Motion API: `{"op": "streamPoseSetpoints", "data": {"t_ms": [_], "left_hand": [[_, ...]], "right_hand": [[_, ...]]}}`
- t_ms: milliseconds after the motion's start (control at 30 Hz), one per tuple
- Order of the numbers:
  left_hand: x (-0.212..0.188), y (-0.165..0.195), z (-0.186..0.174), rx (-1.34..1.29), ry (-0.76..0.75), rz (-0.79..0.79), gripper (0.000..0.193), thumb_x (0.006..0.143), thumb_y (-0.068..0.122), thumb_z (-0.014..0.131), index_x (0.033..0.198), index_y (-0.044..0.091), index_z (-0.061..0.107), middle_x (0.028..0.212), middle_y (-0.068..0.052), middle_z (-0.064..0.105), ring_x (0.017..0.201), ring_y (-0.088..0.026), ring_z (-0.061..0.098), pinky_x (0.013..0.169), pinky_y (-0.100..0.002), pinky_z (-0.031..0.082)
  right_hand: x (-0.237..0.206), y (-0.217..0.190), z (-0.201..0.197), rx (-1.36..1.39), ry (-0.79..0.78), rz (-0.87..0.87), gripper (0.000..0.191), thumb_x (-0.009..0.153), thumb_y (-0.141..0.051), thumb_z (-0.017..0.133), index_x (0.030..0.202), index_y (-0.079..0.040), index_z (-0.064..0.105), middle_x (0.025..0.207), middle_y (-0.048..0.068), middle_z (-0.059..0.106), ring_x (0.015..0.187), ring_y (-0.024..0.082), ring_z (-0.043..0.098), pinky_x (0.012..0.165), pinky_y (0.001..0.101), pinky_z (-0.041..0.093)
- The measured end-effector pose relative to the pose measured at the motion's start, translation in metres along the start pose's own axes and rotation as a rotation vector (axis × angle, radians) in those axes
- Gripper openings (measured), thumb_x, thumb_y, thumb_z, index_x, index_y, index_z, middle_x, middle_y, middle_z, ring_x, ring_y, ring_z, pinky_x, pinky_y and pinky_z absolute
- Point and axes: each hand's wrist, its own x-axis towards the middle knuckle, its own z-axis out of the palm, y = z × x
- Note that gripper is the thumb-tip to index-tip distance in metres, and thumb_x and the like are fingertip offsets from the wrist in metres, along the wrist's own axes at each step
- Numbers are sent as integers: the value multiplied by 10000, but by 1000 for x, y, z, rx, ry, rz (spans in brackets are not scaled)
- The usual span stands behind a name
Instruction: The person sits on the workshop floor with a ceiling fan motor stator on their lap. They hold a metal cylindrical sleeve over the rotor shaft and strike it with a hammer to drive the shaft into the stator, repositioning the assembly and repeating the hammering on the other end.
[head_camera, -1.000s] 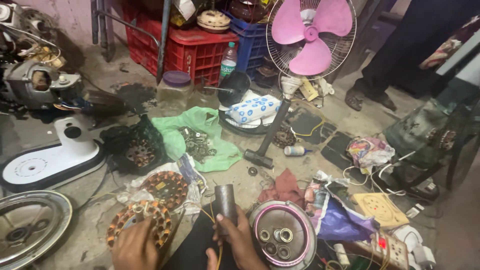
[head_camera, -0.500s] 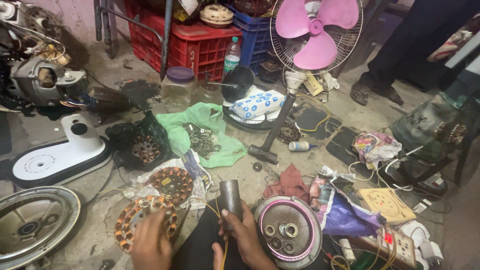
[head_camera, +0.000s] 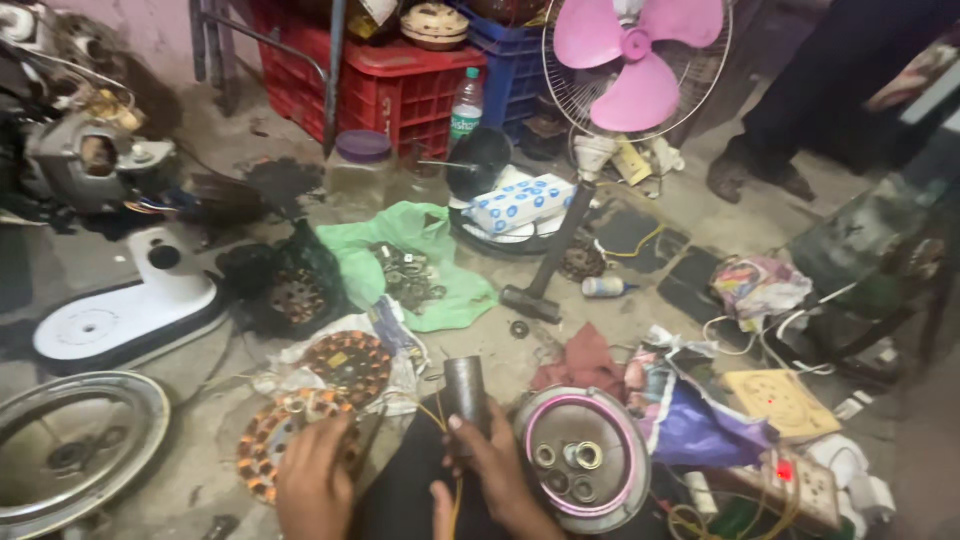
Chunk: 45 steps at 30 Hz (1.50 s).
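While right hand (head_camera: 495, 465) pinches metal tube (head_camera: 466, 392), left hand (head_camera: 315, 478) spread on copper stator (head_camera: 285, 445), round motor cover (head_camera: 583, 455) beside.

The cylinder (head_camera: 465, 392) in the right hand (head_camera: 497, 472) is dull, smooth grey metal, and at its 3 o'clock the round motor cover (head_camera: 583, 457) is matt metal with shiny bearings. The crate (head_camera: 385, 85) at 12 o'clock is glossy red plastic, the rag (head_camera: 420, 262) soft green cloth, the floor (head_camera: 250, 150) rough, stained concrete.

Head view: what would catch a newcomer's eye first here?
The pink fan stands out at the top, behind the floor clutter, beside the red crate. At bottom centre the right hand grips a dark metal cylinder, while the left hand rests on a copper-wound stator.
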Motion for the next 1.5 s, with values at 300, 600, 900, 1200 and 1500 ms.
{"op": "streamPoseSetpoints", "data": {"t_ms": [300,600,900,1200,1500], "left_hand": [[1,-1,-3,-64,40,-32,561,698,-133,552,1205,66,683,1185,-150,690,1137,-355,643,995,-452,490],[-3,-8,-2,-109,99,-80,464,804,-106,561,1219,54,695,1099,-153,701,1040,-347,669,919,-419,519],[-6,-4,0,-126,162,-74,370,875,-71,598,1201,58,716,1071,-135,712,1028,-313,674,937,-399,513],[-8,-6,0,-123,151,-76,337,896,-37,635,1212,58,702,1067,-132,709,1008,-304,663,907,-393,515],[-6,-5,1,-65,151,-106,306,894,-3,666,1195,36,705,1071,-139,708,1023,-317,669,895,-410,524]], "right_hand": [[-1,-3,4,0,-6,-19,565,857,-255,723,1356,-98,511,822,79,685,608,171,663,516,288,500],[-3,-5,7,-6,-5,-18,554,858,-259,721,1342,-77,524,815,81,679,600,167,658,510,288,503],[-3,-7,7,1,-27,-25,560,867,-272,721,1349,-65,524,820,80,678,595,160,657,495,281,503],[-5,-9,8,-7,-15,-18,501,880,-256,718,1302,-54,538,812,87,679,588,163,662,494,277,505],[-5,-11,9,6,-37,-20,518,880,-252,715,1326,-62,532,815,83,677,591,158,661,496,273,505]]}}
